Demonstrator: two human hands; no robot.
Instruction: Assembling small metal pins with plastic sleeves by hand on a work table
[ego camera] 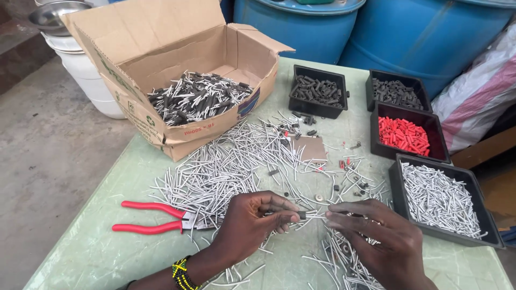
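Pinching a short dark sleeve [301,215] between thumb and forefinger, the left hand [252,223] is closed on it, while the right hand [376,236] meets it from the other side, fingertips closed on a thin silver pin [316,216] whose end sits at the sleeve's mouth. Both pieces are held just above the table, near the middle of its near edge. By the look of it, the step in hand is seating pin into sleeve; the next move would call for keeping the two in line and pressing them squarely together, since the pin is slender and could slip off.

Under and around the hands lies a wide scatter of loose silver pins [226,161], spread across the middle of the green table [97,252]. Red-handled pliers [156,217] lie just beside the left hand, towards the near left corner. An open cardboard box [161,59] at the far left corner holds pins already wearing dark sleeves. Along the right edge stand black trays: one of silver pins [438,198], one of red sleeves [403,134], and two of dark sleeves [317,88] towards the far edge. A beaded bracelet [181,273] circles the left wrist.

Beyond the table are blue plastic drums [376,27], a stack of white buckets [86,75] topped by a metal bowl, a striped sack on the right, and a bare concrete floor [37,161].
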